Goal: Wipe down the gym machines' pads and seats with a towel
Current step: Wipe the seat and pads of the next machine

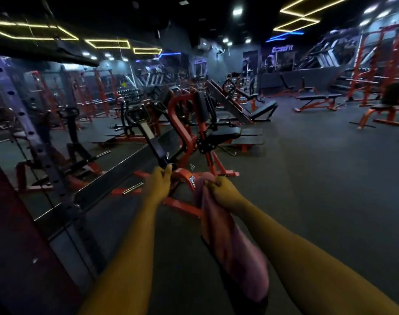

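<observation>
Both my arms reach forward over the dark gym floor. My right hand (219,189) grips the top of a pink towel (235,246), which hangs down in a long fold below the fist. My left hand (158,183) is curled around the lower end of a black bar or pad arm (153,142) of the orange machine (185,123) straight ahead. That machine has a black seat (225,133) and an upright black back pad (200,105). The towel's upper corner lies close to the machine's curved orange base piece (185,176).
A mirror wall (57,105) and a dark perforated rack post (35,137) run along my left. Orange benches (319,98) and racks (375,64) stand at the back right. Open dark floor (319,178) spreads to my right.
</observation>
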